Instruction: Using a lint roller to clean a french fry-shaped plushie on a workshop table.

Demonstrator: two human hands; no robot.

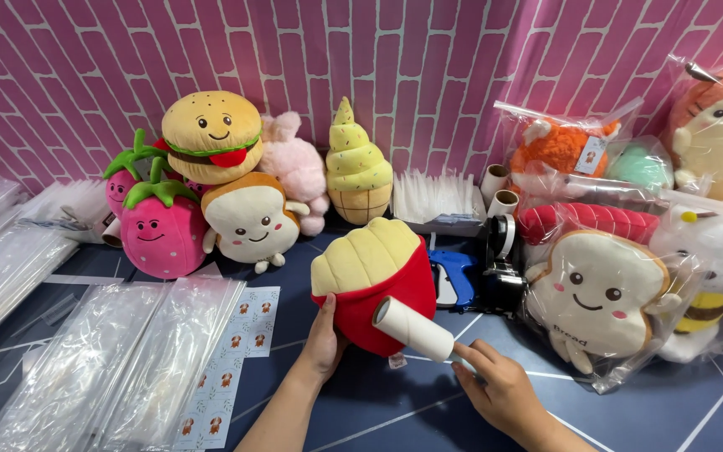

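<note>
Where the dark blue worktop (361,410) meets the pink brick wall, clear plastic bags (119,351) lie stacked at the far left, with a sheet of small stickers (232,364) just beside them. Behind these sits a cluster of soft toys: two strawberry plushes (161,230), a burger plush (211,134), a toast plush (248,218), a pink fluffy plush (299,167) and an ice-cream cone plush (358,163). Near the middle, the left hand (321,339) is closed around the lower left edge of a french-fries plush (374,280), red below and yellow on top, which stands upright on the worktop. The right hand (499,389) grips the handle of a lint roller (413,329), whose white roll lies against the red front of that plush. Just behind the plush are a blue tagging gun (453,280) and a black tape dispenser (502,259). Further right, bagged soft toys are piled up, among them a second toast plush in a clear bag (600,293) and an orange plush in a bag (558,146).
</note>
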